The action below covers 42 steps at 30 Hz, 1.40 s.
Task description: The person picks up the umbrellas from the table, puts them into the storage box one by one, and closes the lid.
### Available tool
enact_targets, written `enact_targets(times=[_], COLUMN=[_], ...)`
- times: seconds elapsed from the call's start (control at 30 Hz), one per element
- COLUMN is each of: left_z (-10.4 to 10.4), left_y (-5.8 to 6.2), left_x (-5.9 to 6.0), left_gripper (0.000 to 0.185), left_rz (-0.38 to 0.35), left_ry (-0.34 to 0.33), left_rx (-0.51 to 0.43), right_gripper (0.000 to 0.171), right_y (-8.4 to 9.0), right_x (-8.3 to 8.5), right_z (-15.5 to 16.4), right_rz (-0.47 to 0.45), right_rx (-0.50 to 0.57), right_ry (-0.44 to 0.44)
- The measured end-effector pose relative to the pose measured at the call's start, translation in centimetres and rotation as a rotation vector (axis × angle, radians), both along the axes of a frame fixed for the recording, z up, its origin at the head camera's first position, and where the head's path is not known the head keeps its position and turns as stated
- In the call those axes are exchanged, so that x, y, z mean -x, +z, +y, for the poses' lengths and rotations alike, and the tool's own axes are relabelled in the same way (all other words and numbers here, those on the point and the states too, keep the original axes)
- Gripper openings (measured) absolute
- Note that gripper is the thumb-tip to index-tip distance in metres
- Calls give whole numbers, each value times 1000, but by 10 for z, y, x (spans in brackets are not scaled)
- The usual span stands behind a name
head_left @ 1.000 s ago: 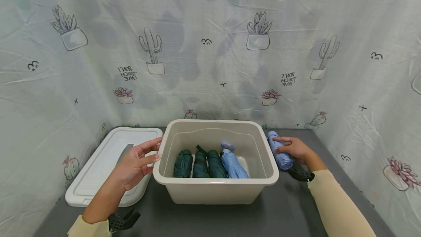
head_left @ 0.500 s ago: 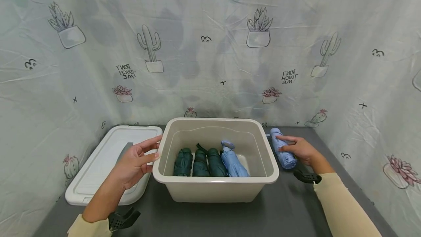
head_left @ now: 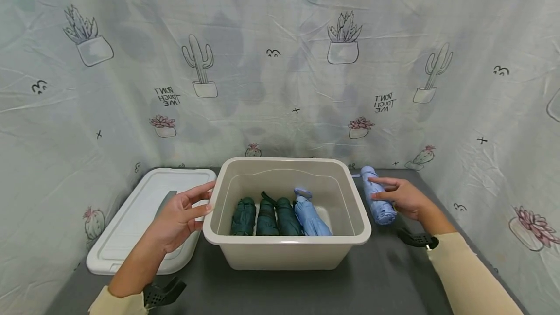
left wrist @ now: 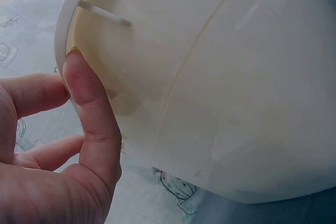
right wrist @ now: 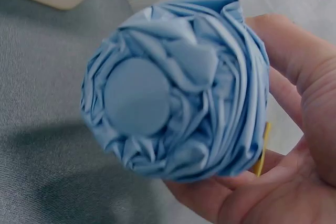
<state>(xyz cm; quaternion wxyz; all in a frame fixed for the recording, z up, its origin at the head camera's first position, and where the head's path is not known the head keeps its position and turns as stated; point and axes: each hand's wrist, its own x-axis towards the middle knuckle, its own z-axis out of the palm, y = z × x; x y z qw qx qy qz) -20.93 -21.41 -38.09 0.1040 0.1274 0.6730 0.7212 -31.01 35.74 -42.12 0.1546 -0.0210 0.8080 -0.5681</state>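
Observation:
A beige storage box [head_left: 288, 254] stands in the middle of the table. My left hand [head_left: 181, 218] holds its left rim; in the left wrist view the thumb [left wrist: 94, 103] and forefinger [left wrist: 42, 93] meet at the rim. Inside the box lie side by side several dark green folded umbrellas [head_left: 267, 220] and one light blue folded umbrella [head_left: 311, 218]. To the right of the box my right hand [head_left: 407, 199] grips a second light blue umbrella [head_left: 379, 203]. Its round crumpled end [right wrist: 173, 93] faces the camera in the right wrist view.
A white lid [head_left: 131, 227] lies on the dark grey table [head_left: 280, 293], left of the box. Curtains [head_left: 280, 81] printed with cacti hang close behind the table and along both sides.
My right hand has shifted slightly right with the light blue umbrella, away from the box wall. The left hand stays at the rim.

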Motion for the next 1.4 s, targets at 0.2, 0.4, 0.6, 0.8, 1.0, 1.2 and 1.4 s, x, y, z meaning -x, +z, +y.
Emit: enact_targets(times=[0.2, 0.4, 0.6, 0.8, 1.0, 1.2, 1.4], left_z=[0, 0, 0, -1, -1, -2, -2], left_y=[0, 2, 3, 3, 5, 5, 5], left_x=[0, 0, 0, 0, 0, 1, 1], left_gripper=[63, 63, 62, 62, 63, 62, 62], left_rz=[3, -5, -8, -7, -11, -5, -12], left_ry=[-11, -12, -1, -2, -5, -21, -29], left_rx=[-8, -5, 11, 1, 1, -15, -28], right_gripper=[66, 68, 65, 64, 71, 72, 72], right_y=[20, 44, 69, 88, 106, 125, 136], right_x=[-10, -22, -34, -42, -49, -55, -57], right_z=[-3, -11, -21, -32, -49, -68, -90], right_rz=[-3, 0, 19, 15, 13, 9, -27], right_rx=[27, 31, 35, 81, 83, 83, 83], right_ry=[13, 28, 35, 52, 58, 82, 78])
